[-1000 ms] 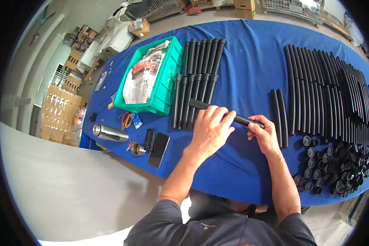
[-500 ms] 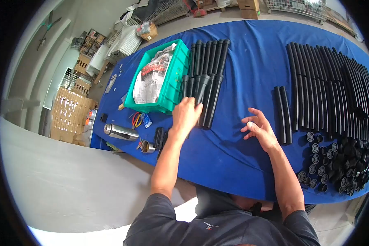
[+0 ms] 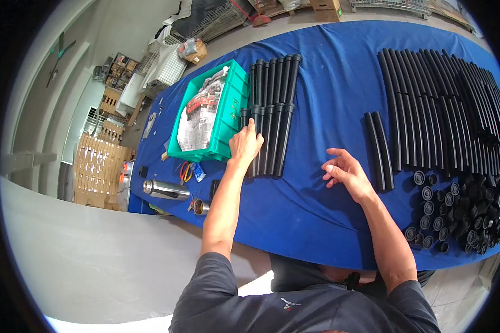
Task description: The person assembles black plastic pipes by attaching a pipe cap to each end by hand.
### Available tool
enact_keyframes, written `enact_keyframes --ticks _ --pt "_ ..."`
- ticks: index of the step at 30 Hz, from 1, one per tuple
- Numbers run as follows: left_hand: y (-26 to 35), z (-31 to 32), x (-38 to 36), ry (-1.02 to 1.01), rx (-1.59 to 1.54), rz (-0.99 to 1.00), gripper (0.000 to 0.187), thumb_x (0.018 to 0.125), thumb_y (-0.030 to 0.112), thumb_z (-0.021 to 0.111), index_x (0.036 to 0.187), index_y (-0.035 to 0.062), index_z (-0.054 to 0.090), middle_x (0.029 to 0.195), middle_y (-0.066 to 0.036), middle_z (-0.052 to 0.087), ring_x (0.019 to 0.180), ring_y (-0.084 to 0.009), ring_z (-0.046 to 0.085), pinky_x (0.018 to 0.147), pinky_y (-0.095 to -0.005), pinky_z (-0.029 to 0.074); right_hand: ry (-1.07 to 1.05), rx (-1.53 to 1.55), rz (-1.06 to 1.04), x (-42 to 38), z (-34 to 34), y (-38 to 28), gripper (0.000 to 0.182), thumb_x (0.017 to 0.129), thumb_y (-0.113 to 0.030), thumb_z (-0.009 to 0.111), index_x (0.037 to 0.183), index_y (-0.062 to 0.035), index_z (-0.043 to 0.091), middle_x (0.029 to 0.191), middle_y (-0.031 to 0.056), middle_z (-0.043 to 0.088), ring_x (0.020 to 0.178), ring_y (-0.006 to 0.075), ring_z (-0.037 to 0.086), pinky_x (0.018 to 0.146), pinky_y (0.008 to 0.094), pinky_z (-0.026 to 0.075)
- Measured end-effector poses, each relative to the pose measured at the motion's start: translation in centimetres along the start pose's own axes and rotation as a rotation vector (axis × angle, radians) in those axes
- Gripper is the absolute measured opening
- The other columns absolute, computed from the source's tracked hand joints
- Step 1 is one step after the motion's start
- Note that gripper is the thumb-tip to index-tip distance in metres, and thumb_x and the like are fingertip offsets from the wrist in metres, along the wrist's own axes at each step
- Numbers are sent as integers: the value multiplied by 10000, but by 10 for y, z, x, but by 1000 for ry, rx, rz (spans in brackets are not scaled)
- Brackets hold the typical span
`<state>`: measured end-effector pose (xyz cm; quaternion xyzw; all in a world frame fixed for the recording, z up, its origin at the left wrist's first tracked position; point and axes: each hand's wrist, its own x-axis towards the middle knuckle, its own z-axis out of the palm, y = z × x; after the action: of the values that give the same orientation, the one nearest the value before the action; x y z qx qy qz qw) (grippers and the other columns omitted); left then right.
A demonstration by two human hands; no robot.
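My left hand [image 3: 245, 145] rests on the near ends of the capped black tubes [image 3: 271, 125], its index finger stretched along one of them. These tubes lie in two rows beside a green crate [image 3: 236, 105] with printed paper [image 3: 201, 114] inside. Over the blue cloth, my right hand [image 3: 343, 173] hovers with fingers apart and nothing in it. Just right of it lie two loose black tubes [image 3: 379, 150].
Many black tubes [image 3: 428, 111] fill the right side, with a heap of black caps [image 3: 466, 213] nearer me. A steel flask [image 3: 165, 190], a metal cup [image 3: 200, 207] and orange-handled scissors [image 3: 186, 171] lie at the left on the blue cloth [image 3: 311, 222].
My left hand has moved slightly left, and its index finger now points forward. The tubes under it lie more evenly. My right hand stays in nearly the same place; the whole view has shifted a little.
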<state>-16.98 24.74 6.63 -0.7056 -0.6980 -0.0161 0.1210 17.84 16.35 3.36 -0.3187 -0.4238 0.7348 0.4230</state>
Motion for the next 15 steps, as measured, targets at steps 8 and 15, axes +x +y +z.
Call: enact_keyframes --ticks 8,15 --pt "1 -7 -1 -21 26 -35 656 879 305 687 1442 1 544 1048 -192 737 898 -369 736 790 -494 600 -2 -11 12 0 0 -1 618 980 -228 719 1442 83 454 1063 133 641 907 186 673 722 317 578" --pt "-4 -5 -5 27 39 -53 625 907 353 700 1421 26 562 1076 -196 721 918 -396 731 797 -519 595 -5 -54 -2 0 0 3 551 976 -262 714 1376 73 537 1042 145 658 886 184 672 731 328 582"
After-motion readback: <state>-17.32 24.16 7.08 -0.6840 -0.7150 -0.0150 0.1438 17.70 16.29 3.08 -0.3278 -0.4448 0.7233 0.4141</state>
